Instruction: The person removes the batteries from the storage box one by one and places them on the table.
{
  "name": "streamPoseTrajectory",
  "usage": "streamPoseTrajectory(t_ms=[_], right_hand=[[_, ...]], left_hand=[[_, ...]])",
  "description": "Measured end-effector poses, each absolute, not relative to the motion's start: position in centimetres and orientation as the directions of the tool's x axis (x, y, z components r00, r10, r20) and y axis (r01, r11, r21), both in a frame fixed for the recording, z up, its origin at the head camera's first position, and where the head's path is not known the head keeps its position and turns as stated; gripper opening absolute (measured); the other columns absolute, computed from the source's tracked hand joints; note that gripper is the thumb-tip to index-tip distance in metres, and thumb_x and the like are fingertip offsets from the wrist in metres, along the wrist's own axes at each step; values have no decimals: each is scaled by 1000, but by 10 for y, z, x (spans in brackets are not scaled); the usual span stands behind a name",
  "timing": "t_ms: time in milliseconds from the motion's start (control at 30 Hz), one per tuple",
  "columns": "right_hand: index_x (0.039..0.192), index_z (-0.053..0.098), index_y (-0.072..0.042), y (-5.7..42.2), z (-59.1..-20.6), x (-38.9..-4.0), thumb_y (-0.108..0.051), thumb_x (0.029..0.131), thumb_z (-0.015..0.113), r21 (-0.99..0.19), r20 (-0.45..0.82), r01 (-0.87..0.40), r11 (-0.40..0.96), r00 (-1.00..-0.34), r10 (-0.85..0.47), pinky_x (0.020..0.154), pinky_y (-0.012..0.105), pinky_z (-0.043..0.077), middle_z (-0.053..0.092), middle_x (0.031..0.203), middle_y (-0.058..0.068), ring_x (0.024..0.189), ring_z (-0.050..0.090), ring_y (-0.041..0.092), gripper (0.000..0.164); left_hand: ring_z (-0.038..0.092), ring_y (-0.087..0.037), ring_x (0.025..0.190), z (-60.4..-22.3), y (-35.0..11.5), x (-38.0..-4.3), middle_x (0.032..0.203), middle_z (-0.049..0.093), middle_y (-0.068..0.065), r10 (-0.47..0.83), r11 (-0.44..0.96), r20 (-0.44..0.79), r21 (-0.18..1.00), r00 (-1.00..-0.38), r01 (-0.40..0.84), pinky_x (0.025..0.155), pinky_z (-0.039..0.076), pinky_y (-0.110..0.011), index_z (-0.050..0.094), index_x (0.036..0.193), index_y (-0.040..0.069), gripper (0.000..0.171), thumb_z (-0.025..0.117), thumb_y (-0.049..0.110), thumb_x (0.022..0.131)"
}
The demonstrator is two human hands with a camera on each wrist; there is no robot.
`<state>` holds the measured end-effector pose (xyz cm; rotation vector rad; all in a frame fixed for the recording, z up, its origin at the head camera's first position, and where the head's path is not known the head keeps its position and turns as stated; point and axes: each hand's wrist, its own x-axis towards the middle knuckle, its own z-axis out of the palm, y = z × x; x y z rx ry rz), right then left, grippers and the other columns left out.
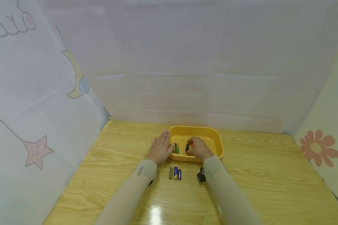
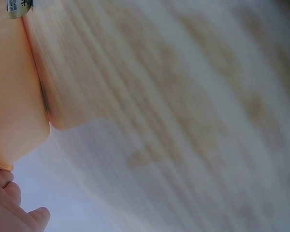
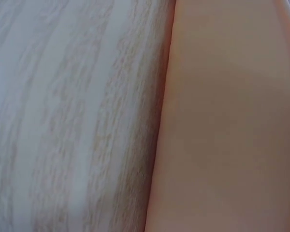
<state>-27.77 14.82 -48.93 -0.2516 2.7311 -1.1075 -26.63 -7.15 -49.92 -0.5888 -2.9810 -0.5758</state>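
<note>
A shallow yellow plastic bin [image 1: 204,132] stands toward the back of the table. My left hand [image 1: 159,149] rests against its left rim with straight fingers, the thumb reaching over the edge. Inside, by that thumb, a green battery [image 1: 177,148] lies beside a brownish battery [image 1: 174,148]. My right hand [image 1: 199,149] reaches over the front rim and pinches a dark battery [image 1: 187,147] between thumb and fingers. In the left wrist view, fingers [image 2: 7,195] touch the bin's rim. The right wrist view shows the bin wall [image 3: 227,116] but not the hand.
In front of the bin, a gold-and-black battery [image 1: 171,172], a blue battery [image 1: 176,172] and a blue-and-yellow battery [image 1: 179,174] lie side by side on the wooden table [image 1: 256,175]. A dark device [image 1: 201,175] sits at the right wrist. Printed cloth [image 1: 169,93] hangs behind.
</note>
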Motion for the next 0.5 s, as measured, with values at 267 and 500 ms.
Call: streamPoseTrajectory(t_ms=[267,500], right_hand=[[132,59,6,149,-489,-276,-7,87,78,-707,-58,-108,699,-976,-210,88,47,57,63,126,18,113,61,36,51],[128,63,5,150,-487,-273,-13,87,80,-699,-18,-121,705,-982,-186,93,50,55,64,123,18,112,61,35,48]], left_hand=[[10,-23,156,-498,-73,-265,169,12,-9,362,855,119,354,-925,380,124,17,-54,14,163,5,71,31,48,108],[9,-23,156,-497,-73,-265,169,11,-10,362,858,106,352,-926,375,124,16,-54,12,163,6,72,28,50,109]])
